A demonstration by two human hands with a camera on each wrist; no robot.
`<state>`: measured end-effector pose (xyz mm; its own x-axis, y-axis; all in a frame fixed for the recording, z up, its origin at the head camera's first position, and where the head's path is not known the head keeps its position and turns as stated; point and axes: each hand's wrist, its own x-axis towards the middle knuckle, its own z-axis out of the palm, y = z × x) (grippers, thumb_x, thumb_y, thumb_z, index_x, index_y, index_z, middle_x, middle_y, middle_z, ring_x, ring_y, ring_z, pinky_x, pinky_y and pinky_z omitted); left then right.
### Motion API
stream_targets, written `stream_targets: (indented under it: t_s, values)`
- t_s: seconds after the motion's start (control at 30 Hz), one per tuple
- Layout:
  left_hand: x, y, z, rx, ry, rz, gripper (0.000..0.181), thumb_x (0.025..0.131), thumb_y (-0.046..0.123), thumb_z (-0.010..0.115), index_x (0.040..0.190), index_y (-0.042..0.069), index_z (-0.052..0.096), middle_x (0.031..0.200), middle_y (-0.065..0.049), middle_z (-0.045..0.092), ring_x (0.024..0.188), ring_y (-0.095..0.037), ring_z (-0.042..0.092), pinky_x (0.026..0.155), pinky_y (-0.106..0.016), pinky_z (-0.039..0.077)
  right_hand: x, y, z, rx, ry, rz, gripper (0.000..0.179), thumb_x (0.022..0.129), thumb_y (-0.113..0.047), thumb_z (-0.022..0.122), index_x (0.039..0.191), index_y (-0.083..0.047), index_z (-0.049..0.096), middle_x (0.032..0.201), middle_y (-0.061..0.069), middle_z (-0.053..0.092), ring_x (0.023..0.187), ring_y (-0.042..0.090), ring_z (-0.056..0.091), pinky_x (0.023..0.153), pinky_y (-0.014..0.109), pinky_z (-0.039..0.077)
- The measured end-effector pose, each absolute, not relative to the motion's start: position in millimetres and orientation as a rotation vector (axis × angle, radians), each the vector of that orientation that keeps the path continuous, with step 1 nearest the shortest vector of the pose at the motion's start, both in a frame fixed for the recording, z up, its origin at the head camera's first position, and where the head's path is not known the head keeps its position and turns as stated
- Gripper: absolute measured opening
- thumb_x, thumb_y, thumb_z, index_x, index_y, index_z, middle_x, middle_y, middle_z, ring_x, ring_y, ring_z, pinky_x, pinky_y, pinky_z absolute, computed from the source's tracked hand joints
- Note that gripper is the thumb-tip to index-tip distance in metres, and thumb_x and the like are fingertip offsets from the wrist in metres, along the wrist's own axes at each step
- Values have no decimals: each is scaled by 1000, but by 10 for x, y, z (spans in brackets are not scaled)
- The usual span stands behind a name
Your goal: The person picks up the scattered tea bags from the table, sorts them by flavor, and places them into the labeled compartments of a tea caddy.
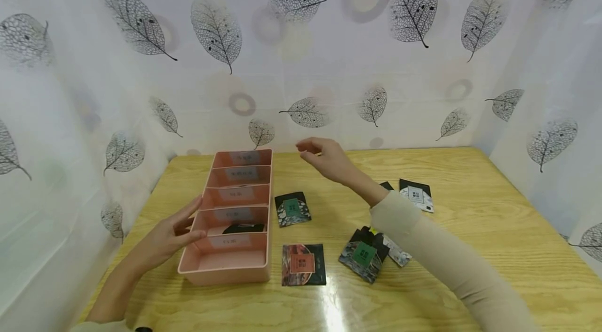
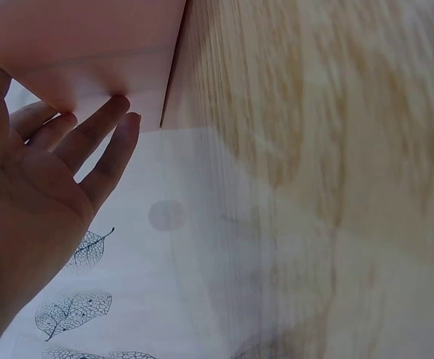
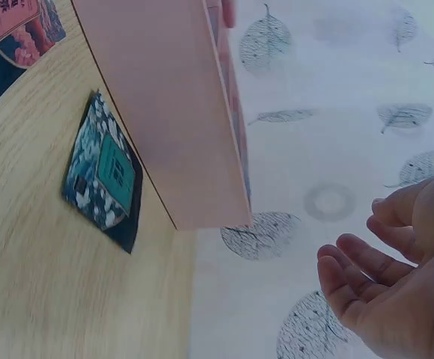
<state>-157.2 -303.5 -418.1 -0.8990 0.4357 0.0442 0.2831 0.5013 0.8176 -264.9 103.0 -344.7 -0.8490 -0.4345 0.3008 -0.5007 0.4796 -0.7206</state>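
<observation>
A pink divided box (image 1: 223,274) with labelled compartments stands on the left of the table. My left hand (image 1: 166,238) holds its left wall, the thumb over the rim. Fingertips (image 2: 120,105) press the outside of that wall in the left wrist view. My right hand (image 1: 331,159) hovers past the box's right side, fingers loosely bent and holding nothing. Nearest to it on the table lies a black packet with a green label (image 1: 292,208). Inside the second compartment from the front lies a dark packet (image 1: 243,228).
A packet with a red label (image 1: 303,264) lies right of the box's front end. Further right are a green-labelled packet (image 1: 363,254), a partly covered pale packet (image 1: 397,251) and a black-and-white packet (image 1: 416,194). A leaf-printed curtain (image 1: 301,60) hangs behind the table.
</observation>
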Motion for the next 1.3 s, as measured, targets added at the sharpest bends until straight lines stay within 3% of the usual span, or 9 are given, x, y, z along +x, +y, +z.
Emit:
stream_targets:
  t_s: [0.3, 0.83, 1.3]
  values:
    - [-1559, -3029, -4178, 623, 2573, 1358, 78, 105, 16, 64, 167, 13, 17, 168, -25, 14, 136, -62, 38, 98, -50, 52, -2481, 1630, -3372, 728, -2722, 1379, 38, 108, -22, 58, 141, -4, 62, 135, 15, 66, 108, 28, 67, 90, 50, 55]
    - [-1553, -3024, -4165, 597, 2561, 1365, 78, 105, 17, 64, 167, 11, 17, 168, -25, 14, 136, -62, 37, 97, -48, 52, -2201, 2316, -3561, 538, -2890, 1367, 45, 108, -26, 58, 145, 0, 57, 142, 22, 59, 130, 39, 56, 98, 53, 52]
    - [-1558, -3017, -4155, 594, 2578, 1348, 78, 105, 18, 64, 167, 12, 18, 169, -24, 15, 136, -62, 38, 97, -51, 52, -2108, 2822, -3764, 361, -2912, 1364, 53, 110, -29, 54, 150, 5, 48, 147, 29, 53, 126, 43, 57, 97, 57, 51]
